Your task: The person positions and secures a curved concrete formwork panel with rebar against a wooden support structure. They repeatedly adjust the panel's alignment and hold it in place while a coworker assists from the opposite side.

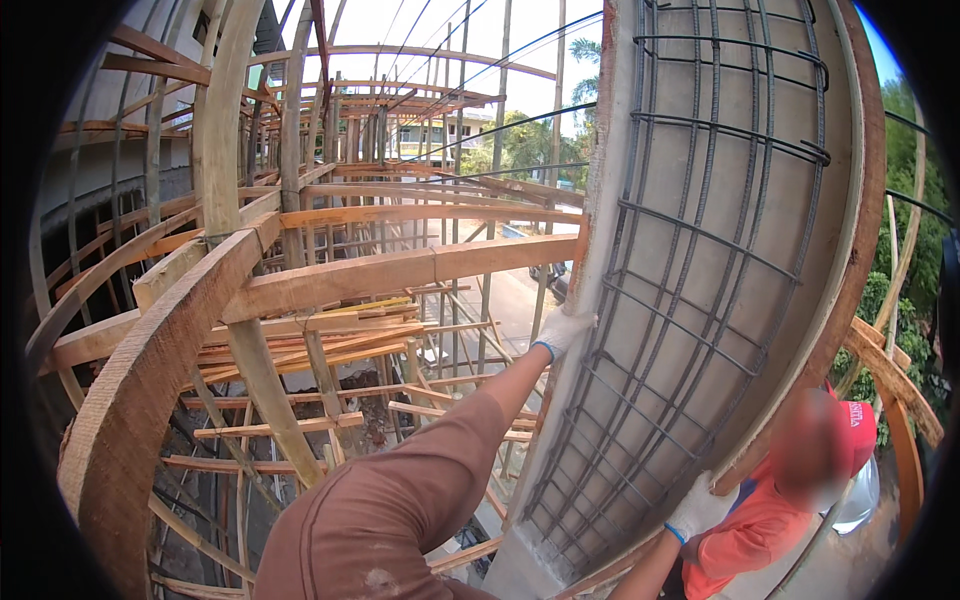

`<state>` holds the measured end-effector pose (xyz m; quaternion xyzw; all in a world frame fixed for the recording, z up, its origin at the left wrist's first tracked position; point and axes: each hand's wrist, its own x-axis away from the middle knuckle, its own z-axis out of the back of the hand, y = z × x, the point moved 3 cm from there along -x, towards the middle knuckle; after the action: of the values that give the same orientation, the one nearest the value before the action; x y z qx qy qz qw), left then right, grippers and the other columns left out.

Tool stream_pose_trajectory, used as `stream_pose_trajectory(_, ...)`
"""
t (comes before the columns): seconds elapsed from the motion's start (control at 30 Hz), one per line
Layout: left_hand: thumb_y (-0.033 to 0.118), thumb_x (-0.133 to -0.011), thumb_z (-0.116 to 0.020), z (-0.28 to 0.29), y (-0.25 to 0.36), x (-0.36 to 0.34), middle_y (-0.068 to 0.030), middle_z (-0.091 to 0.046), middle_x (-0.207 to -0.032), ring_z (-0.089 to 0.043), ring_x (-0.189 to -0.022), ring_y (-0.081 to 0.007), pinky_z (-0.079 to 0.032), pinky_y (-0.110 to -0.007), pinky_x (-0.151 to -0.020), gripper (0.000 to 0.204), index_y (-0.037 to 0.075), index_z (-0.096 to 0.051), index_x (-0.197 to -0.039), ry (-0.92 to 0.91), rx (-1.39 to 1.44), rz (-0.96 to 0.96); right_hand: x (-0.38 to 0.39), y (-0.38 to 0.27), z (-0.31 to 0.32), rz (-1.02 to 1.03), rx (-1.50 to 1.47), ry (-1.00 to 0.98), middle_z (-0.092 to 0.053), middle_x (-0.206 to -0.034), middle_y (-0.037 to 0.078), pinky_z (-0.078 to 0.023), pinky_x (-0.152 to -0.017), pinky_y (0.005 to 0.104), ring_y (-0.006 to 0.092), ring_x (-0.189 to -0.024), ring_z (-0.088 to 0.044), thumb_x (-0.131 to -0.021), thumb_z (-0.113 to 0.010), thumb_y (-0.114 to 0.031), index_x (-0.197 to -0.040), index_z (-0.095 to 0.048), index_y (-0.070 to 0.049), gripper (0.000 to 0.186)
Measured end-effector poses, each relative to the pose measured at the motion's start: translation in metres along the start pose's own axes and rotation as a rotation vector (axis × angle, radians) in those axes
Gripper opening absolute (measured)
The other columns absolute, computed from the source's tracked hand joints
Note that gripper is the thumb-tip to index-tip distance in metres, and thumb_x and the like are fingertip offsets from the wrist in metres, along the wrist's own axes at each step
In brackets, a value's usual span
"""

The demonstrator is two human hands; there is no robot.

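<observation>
A tall formwork panel [690,180] with timber edges stands steeply in front of me. Inside it lies a cage of dark ribbed rebar [700,239], its bars tied across with bent stirrups. My left hand [565,333], in a white glove with a blue cuff, is closed on the panel's left edge. Lower down, my right hand [703,508], gloved the same way, grips the right-hand timber edge; some of its fingers are hidden. A brown sleeve [400,490] covers much of my left arm.
Close on the right is a person [750,540] in a red shirt and cap. Timber beams [400,270] and upright poles [220,130] form scaffolding at the left. Loose planks [370,330] lie below, and cables [500,130] cross behind the panel.
</observation>
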<state>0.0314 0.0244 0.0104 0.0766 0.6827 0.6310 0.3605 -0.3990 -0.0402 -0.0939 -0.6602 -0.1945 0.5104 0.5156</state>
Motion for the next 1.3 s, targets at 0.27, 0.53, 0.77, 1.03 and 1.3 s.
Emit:
stream_pose_trajectory(0.27, 0.036, -0.078, -0.08, 0.003, -0.018, -0.015, -0.0071, -0.071, -0.101, -0.064, -0.091, -0.0152, -0.051, -0.031, -0.083, 0.051, 0.003, -0.069, -0.114, -0.038, 0.134, -0.068, 0.002, -0.006, -0.003, 0.01, -0.002, -0.005, -0.067, -0.105, 0.019, -0.05, -0.084, 0.0394, 0.0335, -0.095, -0.066, -0.077, -0.072, -0.019, -0.119, -0.058, 0.001, 0.049)
stream_pose_trajectory(0.53, 0.031, -0.08, -0.078, -0.001, 0.001, 0.001, -0.0058, -0.071, -0.099, -0.065, -0.087, -0.0149, -0.052, -0.031, -0.08, 0.046, 0.002, -0.067, -0.114, -0.061, 0.12, -0.019, 0.002, -0.004, 0.0, 0.02, -0.055, 0.051, -0.067, -0.1, 0.016, -0.049, -0.082, 0.0387, 0.0315, -0.092, -0.065, -0.074, -0.07, -0.014, -0.116, -0.059, 0.0, 0.046)
stream_pose_trajectory(0.77, 0.028, -0.08, -0.08, 0.001, -0.018, -0.014, -0.0041, -0.071, -0.097, -0.065, -0.084, -0.0129, -0.053, -0.03, -0.075, 0.042, 0.003, -0.067, -0.112, -0.033, 0.15, 0.017, 0.003, -0.009, 0.003, 0.086, -0.028, 0.074, -0.067, -0.104, 0.018, -0.05, -0.084, 0.0385, 0.0324, -0.095, -0.066, -0.073, -0.072, -0.015, -0.121, -0.058, 0.001, 0.052)
stream_pose_trajectory(1.03, 0.027, -0.079, -0.081, -0.001, -0.017, -0.013, -0.0051, -0.071, -0.096, -0.065, -0.082, -0.0141, -0.053, -0.03, -0.072, 0.044, 0.001, -0.067, -0.112, -0.013, 0.107, 0.028, -0.001, -0.014, 0.004, 0.016, -0.056, 0.033, -0.065, -0.095, 0.015, -0.05, -0.08, 0.0403, 0.0317, -0.087, -0.064, -0.071, -0.071, -0.011, -0.108, -0.061, -0.002, 0.039)
stream_pose_trajectory(1.3, 0.027, -0.079, -0.081, -0.008, -0.029, -0.021, -0.0047, -0.071, -0.091, -0.065, -0.078, -0.0137, -0.053, -0.031, -0.071, 0.04, 0.001, -0.068, -0.107, -0.033, 0.195, -0.018, -0.001, -0.02, 0.007, 0.002, -0.118, 0.075, -0.066, -0.098, 0.015, -0.05, -0.082, 0.0385, 0.0311, -0.091, -0.065, -0.073, -0.071, -0.01, -0.11, -0.062, -0.001, 0.04)
